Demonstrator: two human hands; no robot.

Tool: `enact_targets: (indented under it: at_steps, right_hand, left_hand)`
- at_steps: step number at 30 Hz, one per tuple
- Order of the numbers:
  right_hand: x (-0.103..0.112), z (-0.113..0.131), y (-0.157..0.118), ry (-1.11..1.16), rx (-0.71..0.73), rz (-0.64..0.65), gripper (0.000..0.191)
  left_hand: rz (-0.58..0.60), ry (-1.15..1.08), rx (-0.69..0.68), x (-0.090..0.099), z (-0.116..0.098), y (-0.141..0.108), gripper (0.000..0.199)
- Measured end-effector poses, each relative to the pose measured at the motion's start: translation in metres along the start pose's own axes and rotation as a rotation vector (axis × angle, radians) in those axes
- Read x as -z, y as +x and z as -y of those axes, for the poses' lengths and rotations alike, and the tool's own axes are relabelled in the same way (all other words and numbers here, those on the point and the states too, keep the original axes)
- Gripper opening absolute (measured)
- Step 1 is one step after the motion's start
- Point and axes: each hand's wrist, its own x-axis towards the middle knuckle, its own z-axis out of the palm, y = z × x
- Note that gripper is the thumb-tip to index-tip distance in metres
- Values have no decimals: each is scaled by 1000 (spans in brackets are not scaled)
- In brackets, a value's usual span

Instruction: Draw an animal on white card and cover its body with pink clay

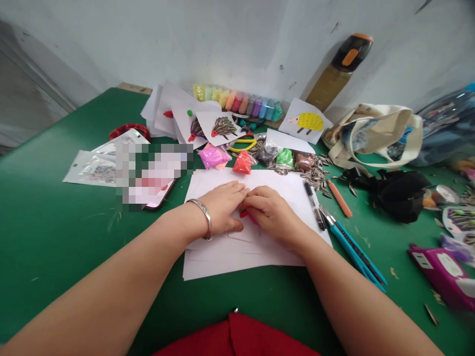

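White paper sheets (pixel 211 264) with faint pencil lines lie on the green table. Flat on them rests my left hand (pixel 223 206), its fingers extended toward the right hand, a silver bangle on the wrist. My right hand (pixel 270 212) has its fingers bent and pressed together over the paper, touching the left fingertips. Small red (pixel 244 214) and pink (pixel 253 219) pieces show beneath the right fingers; whether they are gripped is hidden. Just beyond the sheets are bags of pink clay (pixel 214 157) and red clay (pixel 243 162).
Left of the paper lies a phone (pixel 161 193), partly pixelated. Sunflower seeds (pixel 314 173), a black pen (pixel 313 205) and blue tweezers-like tools (pixel 356 252) sit to the right. Behind stand a bottle (pixel 339 74) and a cloth bag (pixel 404 143).
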Motion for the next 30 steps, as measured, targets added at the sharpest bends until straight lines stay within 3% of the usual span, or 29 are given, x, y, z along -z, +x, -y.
enact_targets:
  at_steps: [30]
  right_hand:
    - [-5, 2, -2, -52, -6, -10, 20]
  left_hand:
    - [-10, 13, -34, -4, 4, 0, 35]
